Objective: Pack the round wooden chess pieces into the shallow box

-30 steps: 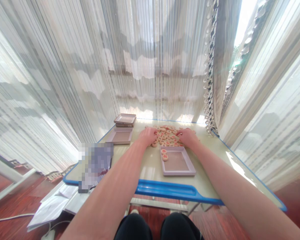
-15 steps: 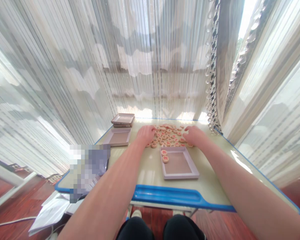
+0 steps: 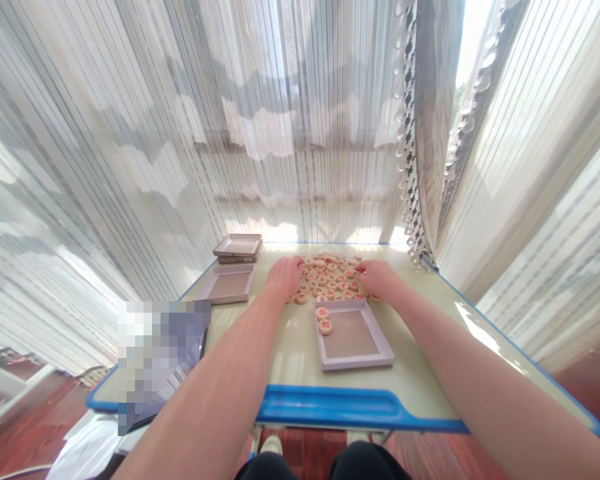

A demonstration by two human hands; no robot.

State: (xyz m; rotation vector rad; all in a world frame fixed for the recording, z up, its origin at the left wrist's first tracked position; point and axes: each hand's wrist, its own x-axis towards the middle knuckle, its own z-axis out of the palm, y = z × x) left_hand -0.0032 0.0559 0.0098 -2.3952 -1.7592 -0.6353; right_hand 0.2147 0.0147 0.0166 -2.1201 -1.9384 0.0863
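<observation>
A heap of round wooden chess pieces (image 3: 331,277) with red marks lies at the far middle of a small pale table (image 3: 290,347). My left hand (image 3: 283,277) rests palm down on the heap's left side, fingers bent over the pieces. My right hand (image 3: 379,278) lies on its right side, fingers curled among the pieces. Just in front of the heap sits a shallow grey tray (image 3: 380,345) holding two pieces (image 3: 323,319) in its far left corner.
An empty grey tray (image 3: 227,285) lies at the left, with a stack of trays (image 3: 237,246) behind it. A blurred dark object (image 3: 160,360) covers the near left corner. The table has a blue front rim (image 3: 330,407). Sheer curtains (image 3: 280,120) hang close around.
Both hands have stayed on the heap, shifting slightly over the pieces. The view has tilted and moved a little, so the table sits lower left in the picture.
</observation>
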